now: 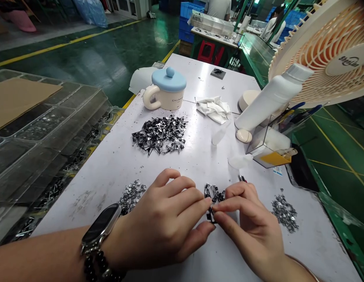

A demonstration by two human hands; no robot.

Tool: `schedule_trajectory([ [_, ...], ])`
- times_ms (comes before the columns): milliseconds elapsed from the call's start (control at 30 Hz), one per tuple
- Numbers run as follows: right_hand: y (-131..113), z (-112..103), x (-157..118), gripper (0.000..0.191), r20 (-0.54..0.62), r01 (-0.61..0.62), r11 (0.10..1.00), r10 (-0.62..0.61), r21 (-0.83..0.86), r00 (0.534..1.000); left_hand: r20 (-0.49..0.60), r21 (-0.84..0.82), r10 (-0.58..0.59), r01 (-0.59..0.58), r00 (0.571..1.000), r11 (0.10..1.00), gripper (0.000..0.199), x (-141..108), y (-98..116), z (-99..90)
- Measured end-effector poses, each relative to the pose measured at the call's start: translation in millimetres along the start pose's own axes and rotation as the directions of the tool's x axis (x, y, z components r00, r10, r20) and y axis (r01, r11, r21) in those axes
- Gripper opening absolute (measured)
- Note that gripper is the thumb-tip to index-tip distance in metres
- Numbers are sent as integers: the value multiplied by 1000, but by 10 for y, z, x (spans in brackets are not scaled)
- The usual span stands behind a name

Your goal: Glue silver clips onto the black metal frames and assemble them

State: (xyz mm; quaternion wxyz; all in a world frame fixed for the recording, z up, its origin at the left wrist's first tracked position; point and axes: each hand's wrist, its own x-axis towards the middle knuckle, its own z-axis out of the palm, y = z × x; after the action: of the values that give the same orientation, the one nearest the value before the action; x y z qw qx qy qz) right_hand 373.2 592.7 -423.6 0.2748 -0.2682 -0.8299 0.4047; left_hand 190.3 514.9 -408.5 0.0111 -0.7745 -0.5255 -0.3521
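My left hand (167,215), with a watch on its wrist, has its thumb and fingers closed on a small black metal part (210,216). The fingertips of my right hand (252,223) pinch at the same part from the other side. Whether they hold a separate tiny piece is hidden. Just beyond the fingertips lies a small cluster of black metal parts (211,190). One heap of small silver pieces (134,192) is partly behind my left hand. Another heap of silver pieces (284,211) lies right of my right hand. Farther off is a large pile of black metal parts (160,135).
A lidded mug (170,96) and crumpled tissue (213,109) stand beyond the pile. To the right are a white bottle (267,98), a clear pen holder (267,150), a phone (302,172) and a fan (323,58). Clear compartment trays (44,137) sit at the left.
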Motion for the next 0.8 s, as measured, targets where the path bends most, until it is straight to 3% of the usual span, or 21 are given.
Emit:
schedule_trajectory([
  [800,-1,-44,31,11,110,-71,987,55,146,992,-1,-29,8,-8,1000,1000,12,2,16,-12],
])
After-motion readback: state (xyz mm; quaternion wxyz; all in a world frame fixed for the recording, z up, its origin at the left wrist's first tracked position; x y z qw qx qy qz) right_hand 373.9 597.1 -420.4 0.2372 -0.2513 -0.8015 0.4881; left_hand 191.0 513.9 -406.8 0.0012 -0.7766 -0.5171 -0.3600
